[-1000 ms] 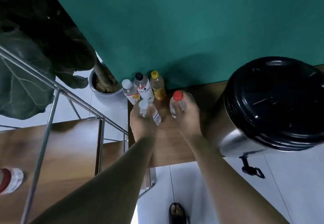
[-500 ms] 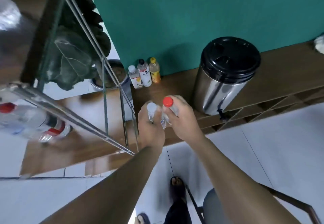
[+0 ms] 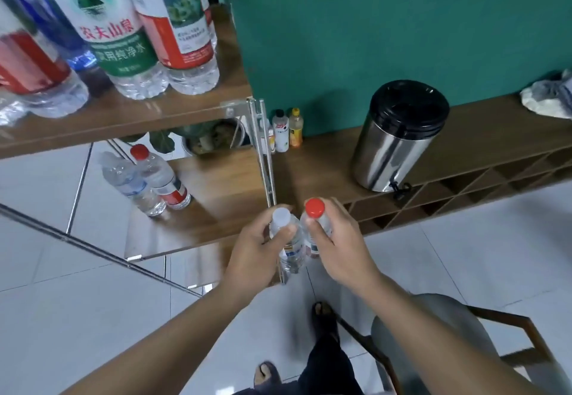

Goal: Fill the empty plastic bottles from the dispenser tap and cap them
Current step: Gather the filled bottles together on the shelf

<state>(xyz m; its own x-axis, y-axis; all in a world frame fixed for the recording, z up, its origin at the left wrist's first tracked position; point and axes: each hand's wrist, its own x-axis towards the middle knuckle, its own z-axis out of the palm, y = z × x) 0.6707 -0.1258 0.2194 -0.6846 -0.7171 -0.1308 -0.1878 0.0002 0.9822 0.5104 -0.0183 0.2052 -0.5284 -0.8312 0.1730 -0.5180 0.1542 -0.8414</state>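
Left hand grips the white-capped bottle, fingers curled round its upper body, thumb just under the cap. Right hand grips the red-capped bottle the same way, thumb on the neck. Both bottles are clear plastic, roughly upright, held side by side and touching or nearly so, above the near edge of the low wooden counter. Can't tell from here whether they hold any water.

Steel dispenser with black lid stands on the counter to the right and farther back, well apart from both hands. Its black tap hangs over the counter's front edge.

Far left of the counter, against the green wall: a small cluster of bottles, one black-capped, one yellow-capped. Metal-framed shelf on the left holds large labelled water bottles on top. Two more bottles on its lower level, one red-capped. Crumpled cloth at the counter's far right. Grey-seated chair near right.
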